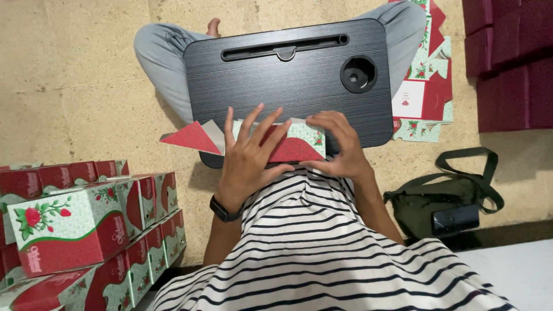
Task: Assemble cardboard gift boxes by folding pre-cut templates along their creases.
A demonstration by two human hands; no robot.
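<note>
You've got a red and green flat carton (291,144) on the near edge of the black lap table (288,75). Your left hand (249,155) lies on it with fingers spread wide, pressing it down. Your right hand (337,147) curls over the carton's right end, fingertips pinching the edge. Finished boxes (86,224) are stacked at your left, an olive bag (443,201) sits on the floor at your right.
</note>
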